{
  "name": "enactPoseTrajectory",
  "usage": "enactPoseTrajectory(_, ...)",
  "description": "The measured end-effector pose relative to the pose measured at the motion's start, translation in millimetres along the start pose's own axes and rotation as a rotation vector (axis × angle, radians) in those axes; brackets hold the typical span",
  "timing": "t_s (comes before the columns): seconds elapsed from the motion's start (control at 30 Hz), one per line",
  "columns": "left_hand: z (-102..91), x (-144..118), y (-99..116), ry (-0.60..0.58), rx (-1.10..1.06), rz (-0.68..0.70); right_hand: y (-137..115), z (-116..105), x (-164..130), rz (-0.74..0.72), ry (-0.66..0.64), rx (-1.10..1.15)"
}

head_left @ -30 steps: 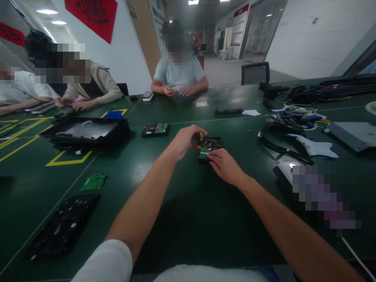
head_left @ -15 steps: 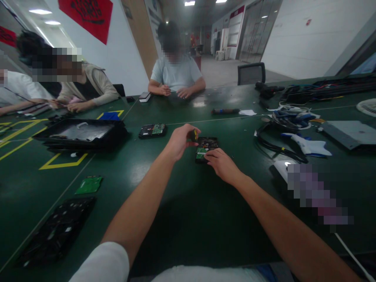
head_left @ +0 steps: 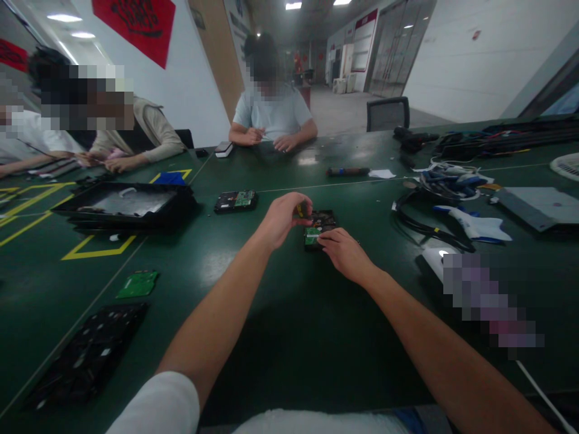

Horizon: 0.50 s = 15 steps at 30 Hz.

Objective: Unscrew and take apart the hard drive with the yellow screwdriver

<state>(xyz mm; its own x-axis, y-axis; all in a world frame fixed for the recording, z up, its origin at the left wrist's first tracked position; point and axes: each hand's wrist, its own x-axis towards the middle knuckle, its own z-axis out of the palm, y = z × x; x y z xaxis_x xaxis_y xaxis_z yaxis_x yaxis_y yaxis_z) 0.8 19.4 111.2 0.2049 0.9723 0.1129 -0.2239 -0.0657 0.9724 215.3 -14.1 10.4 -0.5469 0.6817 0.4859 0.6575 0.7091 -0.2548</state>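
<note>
1. My left hand [head_left: 283,218] is curled, fingers pinched round a small tool with a yellow-and-black handle [head_left: 300,210], held over the left edge of the hard drive [head_left: 319,228].
2. My right hand [head_left: 344,253] lies flat-fingered on the drive's near right corner, fingertips pressed together on its green circuit board [head_left: 311,235]; it grips nothing.
3. The hard drive lies flat on the dark green table [head_left: 280,313], straight ahead of me, between both hands.
4. Further left on the table lies a second hard drive [head_left: 236,201], board up, and beside that a black open tray [head_left: 124,205].
5. Near my left elbow I see a loose green board [head_left: 137,284] and a black perforated panel [head_left: 88,355].
6. To the right lie black cables [head_left: 425,226] and a white-and-blue item [head_left: 474,224].
7. Across the table a person in a light shirt [head_left: 271,114] sits with both hands on the tabletop.
</note>
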Motion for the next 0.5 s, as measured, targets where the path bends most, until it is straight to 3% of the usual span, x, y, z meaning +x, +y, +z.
enactPoseTrajectory(0.23,2.1,-3.7,5.3,0.009,0.098,0.003,-4.5,-3.5,0.4,0.022,0.0,-0.025)
enactPoseTrajectory(0.5,-0.1,-2.3,3.0,0.019,0.019,-0.026,-6.4,-4.9,1.0,0.048,-0.012,-0.023)
